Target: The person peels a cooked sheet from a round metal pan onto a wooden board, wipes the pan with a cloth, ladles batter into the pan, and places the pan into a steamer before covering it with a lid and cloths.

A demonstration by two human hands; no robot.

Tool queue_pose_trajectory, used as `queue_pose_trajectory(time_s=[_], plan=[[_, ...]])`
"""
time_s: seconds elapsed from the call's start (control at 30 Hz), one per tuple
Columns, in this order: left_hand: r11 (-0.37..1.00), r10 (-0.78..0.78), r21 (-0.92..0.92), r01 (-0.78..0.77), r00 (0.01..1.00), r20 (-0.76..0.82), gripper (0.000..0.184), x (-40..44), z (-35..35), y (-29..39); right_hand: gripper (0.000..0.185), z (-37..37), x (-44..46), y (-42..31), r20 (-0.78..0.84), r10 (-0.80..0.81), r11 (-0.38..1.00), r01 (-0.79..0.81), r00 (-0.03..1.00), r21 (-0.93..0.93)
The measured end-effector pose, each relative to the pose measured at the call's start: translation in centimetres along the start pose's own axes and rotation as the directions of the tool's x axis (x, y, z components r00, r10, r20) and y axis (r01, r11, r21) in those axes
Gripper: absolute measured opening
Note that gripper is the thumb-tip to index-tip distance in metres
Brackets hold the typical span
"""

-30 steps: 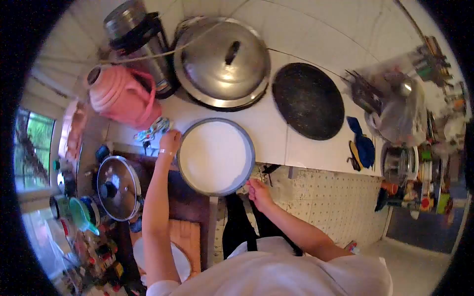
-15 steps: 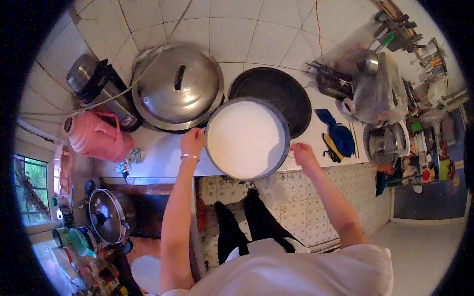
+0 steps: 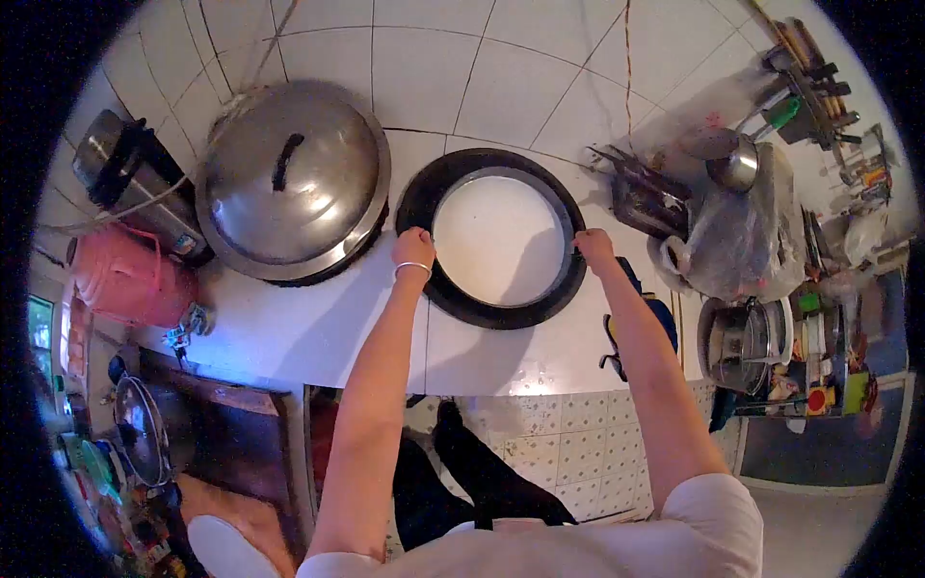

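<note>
A round grey-rimmed pan (image 3: pixel 499 238) full of something white is in the middle of the head view. It lies within the outline of a wider black round pan (image 3: pixel 421 202), whose dark rim shows all around it. My left hand (image 3: pixel 414 248), with a bracelet at the wrist, is closed at the left edge of the white-filled pan. At its right edge, my right hand (image 3: pixel 594 248) is likewise closed. The fingertips of both are partly hidden. I cannot tell whether the white content is liquid or powder.
Left of the pans stands a large pot with a steel lid (image 3: pixel 294 183), then a pink thermos jug (image 3: pixel 135 275) and a steel flask (image 3: pixel 149 188). To the right are a knife holder (image 3: pixel 650 193), a plastic bag (image 3: pixel 742 236) and a glass-lidded pot (image 3: pixel 737 342). The counter edge (image 3: pixel 482 393) runs nearest me.
Both hands have carried the white-filled pan away from me, from over the counter's front edge onto the black pan. The camera view has shifted too.
</note>
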State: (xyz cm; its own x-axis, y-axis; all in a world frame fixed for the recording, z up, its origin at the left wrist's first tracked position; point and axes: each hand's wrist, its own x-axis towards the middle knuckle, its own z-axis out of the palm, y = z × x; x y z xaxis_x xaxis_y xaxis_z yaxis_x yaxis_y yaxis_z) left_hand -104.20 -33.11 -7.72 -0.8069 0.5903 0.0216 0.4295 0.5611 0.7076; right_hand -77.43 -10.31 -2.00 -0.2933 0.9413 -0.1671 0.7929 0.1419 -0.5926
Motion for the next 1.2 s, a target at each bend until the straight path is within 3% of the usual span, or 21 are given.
queue_pose_trajectory(time_s=[0.07,0.13,0.2,0.23,0.3,0.33,0.4,0.47,0.53,0.6,0.83,0.93,1.0,1.2], plan=[[0.995,-0.025,0.098,0.024,1.0,0.011,0.023,0.0,0.4,0.3,0.023,1.5,1.3,0.6,-0.017,-0.01,0.995,0.008,1.0,-0.103],[0.976,0.045,0.212,-0.039,0.999,-0.02,0.022,-0.3,0.3,0.6,0.024,2.8,2.2,1.4,-0.024,-0.025,0.98,0.02,0.999,-0.2],[0.959,-0.003,0.283,-0.017,0.997,0.072,0.019,-0.3,-0.4,1.4,0.025,3.9,2.7,2.5,0.077,-0.388,0.809,0.379,0.919,-0.449],[0.938,-0.045,0.346,-0.013,0.986,0.16,0.017,-0.2,-0.5,1.6,0.025,5.2,3.9,3.6,0.085,-0.387,0.809,0.383,0.918,-0.445],[0.923,-0.045,0.383,-0.026,0.983,0.176,0.017,-0.1,-0.7,1.8,0.024,7.5,5.9,5.2,0.121,-0.221,0.82,0.251,0.968,-0.515],[0.91,-0.04,0.413,-0.044,0.981,0.191,0.017,0.0,-0.4,1.6,0.024,7.4,5.0,4.2,0.126,-0.219,0.82,0.253,0.967,-0.513],[0.901,-0.036,0.431,-0.056,0.978,0.203,0.017,0.4,0.0,0.9,0.023,7.6,3.6,2.8,0.048,-0.13,0.895,0.138,0.99,-0.424],[0.894,-0.026,0.441,-0.075,0.976,0.218,0.017,0.8,0.6,0.3,0.023,7.9,3.2,2.2,0.032,-0.176,0.896,0.174,0.984,-0.408],[0.919,-0.087,0.394,0.008,0.979,0.183,0.017,0.6,0.1,0.9,0.023,7.7,2.6,1.5,0.011,-0.221,0.895,0.208,0.975,-0.394],[0.92,-0.084,0.393,0.002,0.978,0.191,0.017,0.7,0.0,1.3,0.024,7.5,2.5,0.9,0.12,-0.229,0.85,0.259,0.966,-0.458],[0.915,-0.04,0.402,-0.039,0.982,0.187,0.016,1.3,0.0,2.3,0.02,7.0,1.1,0.4,0.098,-0.249,0.847,0.266,0.963,-0.461],[0.917,-0.071,0.4,0.004,0.986,0.153,0.016,1.5,-0.6,3.4,0.021,6.3,1.2,0.3,0.17,-0.298,0.828,0.343,0.939,-0.445],[0.909,-0.105,0.416,0.017,0.976,0.189,0.016,1.8,-1.0,4.0,0.022,6.4,1.6,0.3,0.186,-0.197,0.809,0.267,0.963,-0.524],[0.9,-0.18,0.433,0.058,0.953,0.245,0.018,1.8,-1.5,4.8,0.023,5.1,1.0,-1.1,0.262,-0.136,0.779,0.267,0.955,-0.567]])
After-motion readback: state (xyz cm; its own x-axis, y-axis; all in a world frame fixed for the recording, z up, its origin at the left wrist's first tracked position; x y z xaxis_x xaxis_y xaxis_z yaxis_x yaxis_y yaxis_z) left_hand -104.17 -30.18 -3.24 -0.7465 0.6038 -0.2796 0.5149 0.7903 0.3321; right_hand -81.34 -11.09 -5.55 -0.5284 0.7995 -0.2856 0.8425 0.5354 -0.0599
